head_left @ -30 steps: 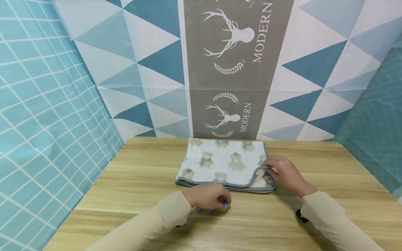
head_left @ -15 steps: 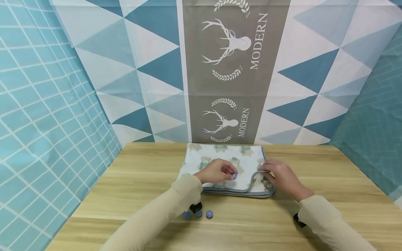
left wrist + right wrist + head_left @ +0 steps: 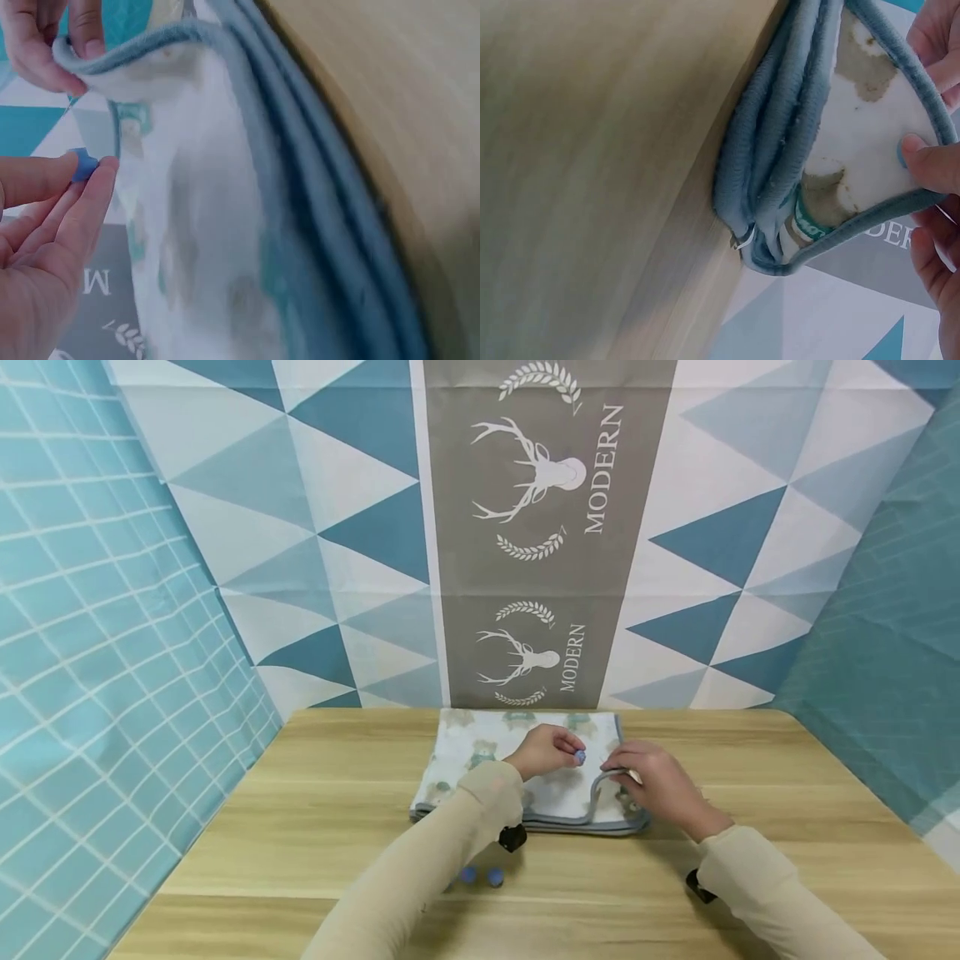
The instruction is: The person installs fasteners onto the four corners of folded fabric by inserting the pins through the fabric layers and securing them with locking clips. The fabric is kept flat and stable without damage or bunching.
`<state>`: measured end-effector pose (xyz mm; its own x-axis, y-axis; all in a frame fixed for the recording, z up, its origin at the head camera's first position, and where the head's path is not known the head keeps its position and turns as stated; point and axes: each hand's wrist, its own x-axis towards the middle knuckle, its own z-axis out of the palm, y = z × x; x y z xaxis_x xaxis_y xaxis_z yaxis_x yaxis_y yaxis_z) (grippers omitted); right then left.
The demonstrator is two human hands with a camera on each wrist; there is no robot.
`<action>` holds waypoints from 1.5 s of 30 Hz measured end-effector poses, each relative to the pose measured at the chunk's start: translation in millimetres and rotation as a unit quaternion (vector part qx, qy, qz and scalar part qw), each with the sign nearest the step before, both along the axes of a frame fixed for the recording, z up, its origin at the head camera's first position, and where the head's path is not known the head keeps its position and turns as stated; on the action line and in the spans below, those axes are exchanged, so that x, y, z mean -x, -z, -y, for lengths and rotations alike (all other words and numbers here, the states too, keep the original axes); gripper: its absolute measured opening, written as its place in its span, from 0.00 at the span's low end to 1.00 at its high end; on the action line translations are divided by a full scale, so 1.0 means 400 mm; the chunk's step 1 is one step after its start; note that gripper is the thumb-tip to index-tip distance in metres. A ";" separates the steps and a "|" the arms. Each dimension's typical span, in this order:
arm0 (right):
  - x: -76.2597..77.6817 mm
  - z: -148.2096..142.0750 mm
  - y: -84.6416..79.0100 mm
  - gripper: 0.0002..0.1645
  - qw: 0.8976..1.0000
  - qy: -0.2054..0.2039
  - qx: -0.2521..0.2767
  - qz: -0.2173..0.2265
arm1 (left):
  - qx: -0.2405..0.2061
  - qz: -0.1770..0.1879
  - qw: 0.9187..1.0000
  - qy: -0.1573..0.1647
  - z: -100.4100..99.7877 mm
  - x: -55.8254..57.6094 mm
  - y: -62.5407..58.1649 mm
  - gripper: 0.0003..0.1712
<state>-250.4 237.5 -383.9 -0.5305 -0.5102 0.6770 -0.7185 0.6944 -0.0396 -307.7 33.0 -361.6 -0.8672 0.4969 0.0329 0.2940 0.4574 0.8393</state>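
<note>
A folded white blanket [image 3: 459, 747] printed with bears and edged in grey-blue lies at the back of the table. My right hand [image 3: 660, 783] pinches its front right corner between thumb and fingers, holding the top layer raised; the right wrist view shows the thumb [image 3: 934, 166] on the white cloth. Above the blanket, just left of that corner, my left hand [image 3: 543, 750] pinches a small blue ball [image 3: 580, 757] with its fingertips. In the left wrist view the blue ball [image 3: 85, 165] is partly covered by thumb and fingers.
Blue balls lie on the table [image 3: 315, 852] in front of the blanket: one ball [image 3: 496, 877], another ball [image 3: 468, 874], and a third mostly hidden by the left sleeve [image 3: 420, 860]. A patterned backdrop [image 3: 375, 543] rises behind the table's far edge.
My left hand has picked up a blue ball from the table and carried it forward and right over the blanket, close to the lifted corner. My right hand keeps holding that corner.
</note>
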 end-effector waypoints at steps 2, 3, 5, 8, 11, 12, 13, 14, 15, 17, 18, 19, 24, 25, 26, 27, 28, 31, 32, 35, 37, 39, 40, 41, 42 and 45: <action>-0.001 0.004 -0.004 0.13 1.000 -0.002 0.002 0.001 | -0.015 0.009 1.000 -0.007 -0.007 -0.002 0.004 0.08; -0.002 0.005 -0.005 0.13 1.000 -0.001 0.002 0.001 | -0.023 0.015 1.000 -0.011 -0.010 -0.004 0.006 0.09; -0.004 0.007 -0.007 0.13 1.000 -0.001 0.003 0.000 | -0.039 0.023 0.999 -0.019 -0.015 -0.009 0.010 0.09; -0.005 0.012 -0.008 0.14 1.000 -0.002 0.002 -0.001 | -0.066 0.040 0.996 -0.040 -0.020 -0.013 0.015 0.09; -0.004 0.016 -0.007 0.15 1.000 -0.004 -0.004 -0.004 | -0.089 0.053 0.993 -0.062 -0.023 -0.012 0.020 0.10; -0.004 0.018 -0.007 0.15 1.000 -0.004 -0.004 -0.004 | -0.095 0.058 0.992 -0.067 -0.024 -0.011 0.021 0.10; -0.003 0.019 -0.008 0.16 1.000 -0.004 -0.005 -0.005 | -0.099 0.060 0.991 -0.070 -0.025 -0.010 0.021 0.10; -0.003 0.019 -0.008 0.16 1.000 -0.002 -0.006 -0.006 | -0.101 0.060 0.991 -0.071 -0.026 -0.010 0.022 0.10; -0.003 0.019 -0.009 0.16 1.000 -0.001 -0.006 -0.005 | -0.103 0.059 0.990 -0.072 -0.027 -0.009 0.022 0.10; -0.004 0.020 -0.007 0.16 1.000 0.002 -0.006 -0.001 | -0.106 0.058 0.990 -0.070 -0.029 -0.011 0.024 0.10; -0.004 0.021 -0.007 0.16 1.000 0.002 -0.006 0.000 | -0.107 0.055 0.990 -0.067 -0.030 -0.012 0.024 0.11; -0.004 0.021 -0.006 0.15 1.000 0.003 -0.007 0.002 | -0.109 0.055 0.990 -0.065 -0.031 -0.014 0.024 0.11; -0.002 0.021 -0.004 0.15 1.000 0.004 -0.003 0.010 | -0.117 0.063 0.990 -0.056 -0.035 -0.020 0.022 0.11; -0.002 0.021 -0.003 0.15 1.000 0.004 -0.002 0.011 | -0.118 0.066 0.989 -0.057 -0.035 -0.021 0.022 0.11; -0.002 0.021 -0.002 0.16 1.000 0.003 -0.001 0.012 | -0.117 0.066 0.989 -0.057 -0.034 -0.022 0.021 0.11; -0.002 0.021 -0.001 0.16 1.000 0.003 -0.001 0.011 | -0.115 0.065 0.989 -0.059 -0.034 -0.023 0.021 0.10; -0.002 0.021 0.000 0.16 1.000 0.002 -0.001 0.010 | -0.115 0.065 0.989 -0.060 -0.033 -0.023 0.021 0.10; -0.002 0.021 0.001 0.16 1.000 0.000 0.003 0.011 | -0.117 0.064 0.989 -0.060 -0.032 -0.026 0.019 0.10; -0.002 0.021 0.002 0.15 1.000 -0.002 0.004 0.013 | -0.117 0.063 0.989 -0.059 -0.032 -0.026 0.019 0.10; -0.003 0.020 0.003 0.14 1.000 -0.001 0.005 0.019 | -0.117 0.062 0.990 -0.057 -0.034 -0.029 0.019 0.10; -0.005 0.020 0.003 0.13 1.000 0.000 0.005 0.024 | -0.116 0.060 0.990 -0.056 -0.034 -0.030 0.019 0.10; -0.007 0.020 0.003 0.13 1.000 0.003 0.004 0.025 | -0.113 0.056 0.990 -0.056 -0.034 -0.030 0.018 0.10; -0.008 0.020 0.002 0.13 1.000 0.003 0.005 0.028 | -0.112 0.054 0.991 -0.056 -0.034 -0.030 0.018 0.10; -0.008 0.020 0.002 0.13 1.000 0.003 0.005 0.029 | -0.109 0.052 0.991 -0.055 -0.034 -0.029 0.018 0.09; -0.009 0.020 0.001 0.12 1.000 0.003 0.005 0.031 | -0.107 0.051 0.991 -0.054 -0.033 -0.028 0.019 0.09; -0.010 0.021 0.000 0.12 0.999 0.006 0.004 0.035 | -0.108 0.049 0.992 -0.053 -0.031 -0.024 0.023 0.09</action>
